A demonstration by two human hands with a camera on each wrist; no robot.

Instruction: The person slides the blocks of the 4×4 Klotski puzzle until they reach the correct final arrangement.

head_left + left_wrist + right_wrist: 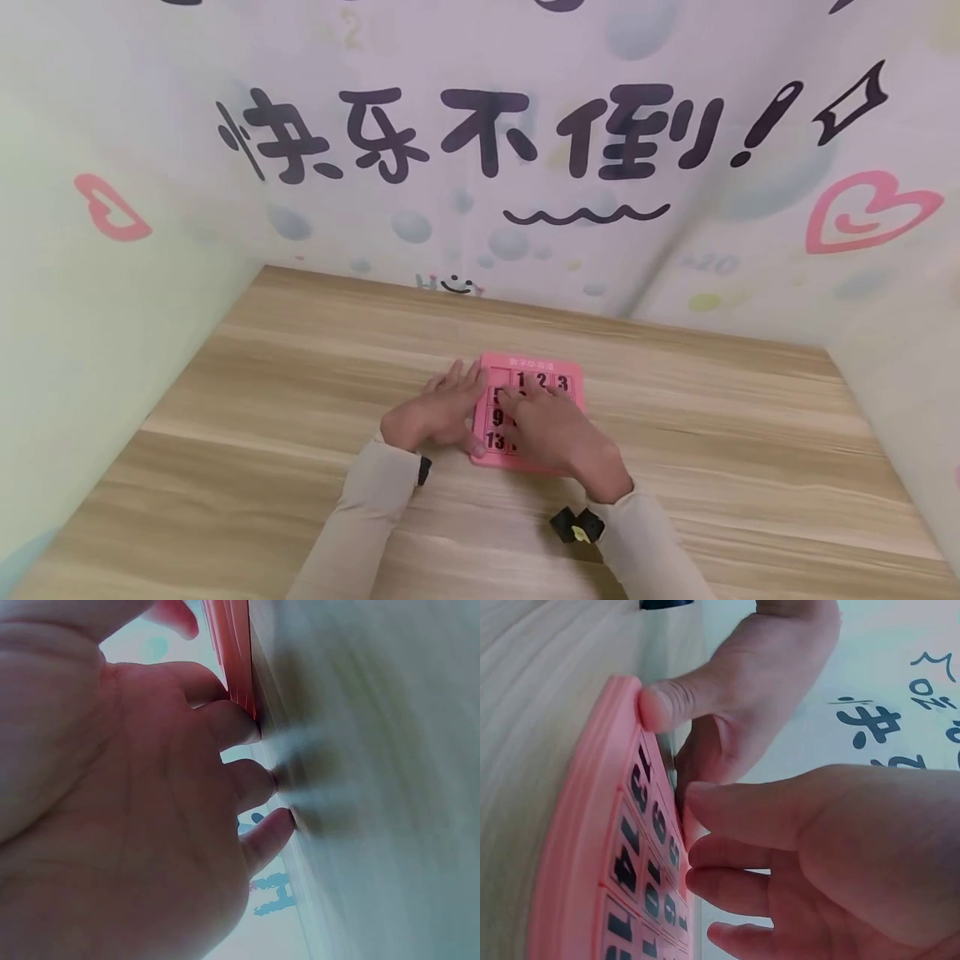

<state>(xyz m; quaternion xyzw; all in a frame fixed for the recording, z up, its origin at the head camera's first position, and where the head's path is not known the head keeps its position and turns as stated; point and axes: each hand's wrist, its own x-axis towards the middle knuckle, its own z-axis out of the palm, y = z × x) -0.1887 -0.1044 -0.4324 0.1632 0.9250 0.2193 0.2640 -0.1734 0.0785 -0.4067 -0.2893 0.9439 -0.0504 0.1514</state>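
Observation:
A pink number sliding puzzle (531,364) lies on the table, with black-numbered tiles in its frame. Its top-left slot is vacant, with tiles 1, 2 and 3 beside it. My left hand (442,408) holds the puzzle's left side, the thumb (660,709) on the near corner and fingers along the edge. In the left wrist view, its fingertips (262,735) reach down to the tabletop. Over the tiles is my right hand (551,425), fingers extended and fingertips right at the upper-left tiles. It hides much of the board's right half. Tile 14 (626,855) shows plainly in the right wrist view.
The wood-grain table (300,375) spreads around the puzzle. Behind it stands a pale wall covering (480,225) with black writing and bubble prints. Another pale wall (112,317) borders the left side. Black straps (577,525) sit at the sleeve cuffs.

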